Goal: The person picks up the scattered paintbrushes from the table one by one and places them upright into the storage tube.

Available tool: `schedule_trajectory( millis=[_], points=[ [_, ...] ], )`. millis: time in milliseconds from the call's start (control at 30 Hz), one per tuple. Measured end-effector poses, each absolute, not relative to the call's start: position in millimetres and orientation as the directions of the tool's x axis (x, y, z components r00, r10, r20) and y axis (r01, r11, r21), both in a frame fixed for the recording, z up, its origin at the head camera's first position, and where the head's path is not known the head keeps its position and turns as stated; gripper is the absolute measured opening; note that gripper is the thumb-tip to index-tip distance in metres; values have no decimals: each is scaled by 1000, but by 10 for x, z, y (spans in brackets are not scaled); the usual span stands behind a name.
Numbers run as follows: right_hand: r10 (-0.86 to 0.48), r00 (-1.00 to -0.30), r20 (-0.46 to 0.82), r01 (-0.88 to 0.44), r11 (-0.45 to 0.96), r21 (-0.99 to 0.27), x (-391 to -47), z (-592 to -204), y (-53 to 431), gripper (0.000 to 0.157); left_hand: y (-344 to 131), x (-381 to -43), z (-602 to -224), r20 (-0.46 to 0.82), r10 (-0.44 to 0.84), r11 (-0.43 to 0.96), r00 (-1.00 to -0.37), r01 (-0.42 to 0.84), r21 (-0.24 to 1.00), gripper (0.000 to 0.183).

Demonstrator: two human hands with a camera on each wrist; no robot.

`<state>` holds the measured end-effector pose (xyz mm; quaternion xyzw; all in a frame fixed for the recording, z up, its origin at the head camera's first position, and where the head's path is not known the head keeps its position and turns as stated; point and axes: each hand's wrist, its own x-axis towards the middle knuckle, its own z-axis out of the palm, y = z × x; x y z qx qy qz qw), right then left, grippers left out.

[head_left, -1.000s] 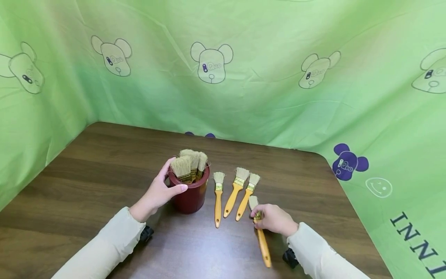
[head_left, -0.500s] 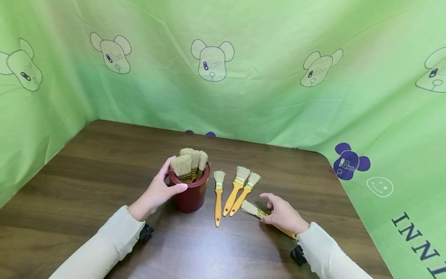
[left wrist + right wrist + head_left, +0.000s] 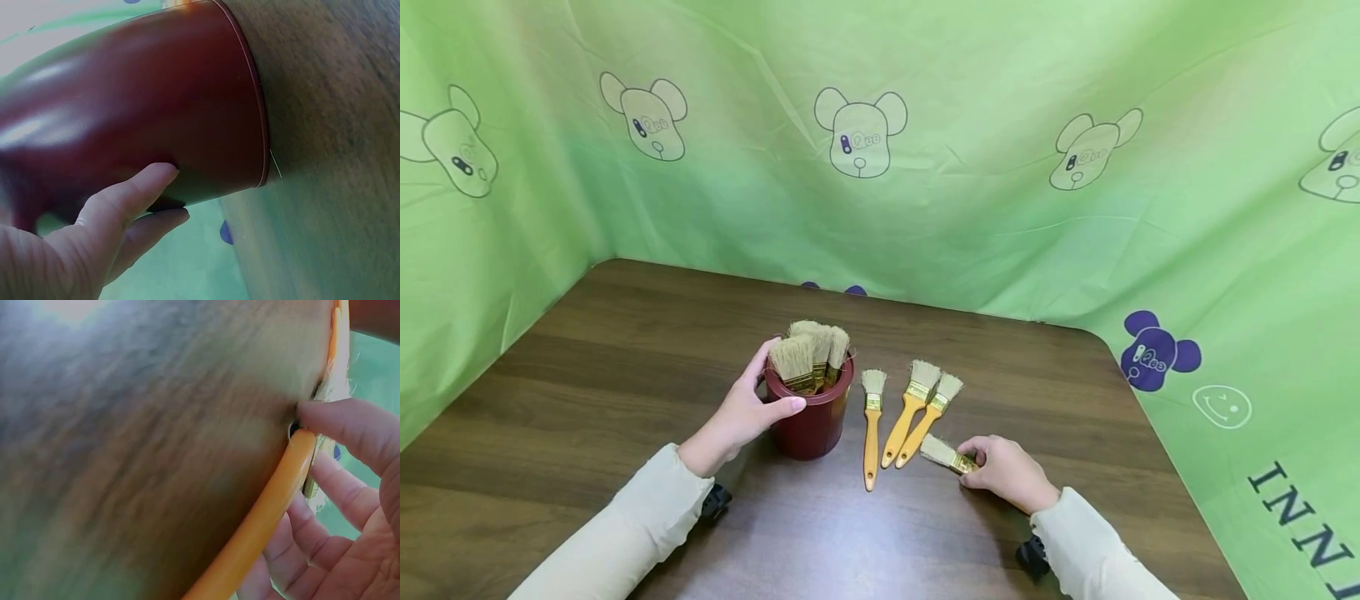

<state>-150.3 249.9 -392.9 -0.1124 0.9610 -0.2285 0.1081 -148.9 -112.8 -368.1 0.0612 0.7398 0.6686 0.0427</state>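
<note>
My left hand grips the side of a dark red, leather-look pot, thumb at its near rim. Several bristle paintbrushes stand in it, bristles up. In the left wrist view, fingers lie along the wall of the pot. My right hand pinches a paintbrush near its metal ferrule, bristles pointing left. The right wrist view has its orange handle running below the thumb. Three paintbrushes lie between the hands: one single, and a wider one touching or nearly touching another.
The brown wooden table runs back to a green printed curtain, which hangs along the back and both sides. A black wrist camera sits under the right sleeve, and another under the left.
The right hand has moved right, and its paintbrush has swung so the handle points right rather than towards me. Its fingers have since drawn in at the ferrule. The left hand stays on the pot.
</note>
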Motion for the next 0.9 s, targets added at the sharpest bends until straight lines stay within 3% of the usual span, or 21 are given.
schedule_trajectory(
  millis=[300, 467, 767, 900],
  points=[
    [-286, -947, -147, -179, 849, -497, -1523, -3886, 2484, 30, -1100, -1512, -3721, 5, 158, 99, -987, 21, 995, 85],
    [-299, -952, -73, -200, 782, -590, -1626, -3822, 2455, 30, -1116, -1521, -3725, 12, 144, 96, -989, 26, 995, 85],
    [-306, -941, -144, -91, 639, -763, -1856, -3668, 2345, 35, -1119, -1504, -3699, 13, 145, 90, -989, 27, 996, 85],
    [-295, -947, -126, -46, 512, -857, -1933, -3506, 2237, 40, -1116, -1497, -3694, 20, 142, 91, -990, 33, 995, 84]
  ],
)
